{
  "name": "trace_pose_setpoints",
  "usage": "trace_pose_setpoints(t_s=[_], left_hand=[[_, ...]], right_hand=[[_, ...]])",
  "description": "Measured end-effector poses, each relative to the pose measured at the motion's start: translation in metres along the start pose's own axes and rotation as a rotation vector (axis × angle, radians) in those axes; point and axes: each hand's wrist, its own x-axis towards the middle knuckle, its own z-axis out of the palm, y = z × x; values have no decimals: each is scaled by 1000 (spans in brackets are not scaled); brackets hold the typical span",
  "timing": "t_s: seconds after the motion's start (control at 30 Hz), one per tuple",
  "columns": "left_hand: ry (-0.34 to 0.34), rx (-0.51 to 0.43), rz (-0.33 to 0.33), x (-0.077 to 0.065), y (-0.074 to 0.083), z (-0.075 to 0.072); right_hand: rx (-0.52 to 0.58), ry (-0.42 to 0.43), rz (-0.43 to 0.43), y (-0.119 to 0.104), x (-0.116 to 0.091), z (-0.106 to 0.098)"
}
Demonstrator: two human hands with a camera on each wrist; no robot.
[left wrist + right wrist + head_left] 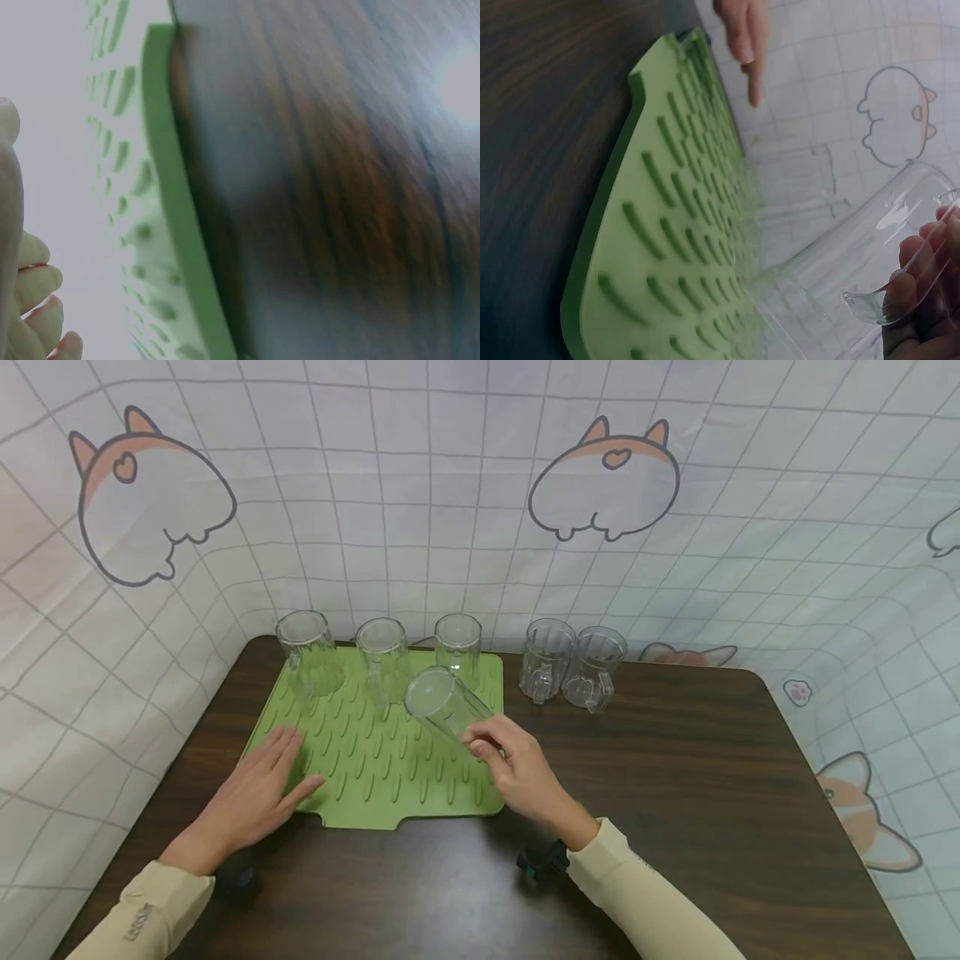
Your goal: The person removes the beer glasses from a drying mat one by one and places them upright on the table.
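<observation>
My right hand point(521, 772) grips a clear glass mug point(444, 702) and holds it tilted above the green drying mat point(360, 810). In the right wrist view, the fingers point(901, 296) curl at the mug's handle point(864, 306). With straight fingers and the thumb spread, my left hand point(251, 793) is over the mat's left side; whether it touches the mat I cannot tell. Along the back of the mat stand three more glass mugs, a left one point(311, 652), a middle one point(384, 656) and a right one point(458, 647).
Two glass mugs with handles, one point(547, 656) beside the other point(596, 664), stand on the dark wooden table point(675, 793) right of the mat. A white grid-patterned cloth point(420, 485) with cartoon animals hangs behind and at both sides.
</observation>
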Motion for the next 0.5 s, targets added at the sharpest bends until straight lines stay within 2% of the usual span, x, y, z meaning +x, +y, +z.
trace_pose_setpoints(t_s=[0.27, 0.5], left_hand=[[-20, -71, -1, 7, 19, -6], [-1, -138, 24, 13, 35, -6]], right_hand=[[-198, -4, -157, 3, 0, -9], [-284, 17, -280, 5, -1, -15]])
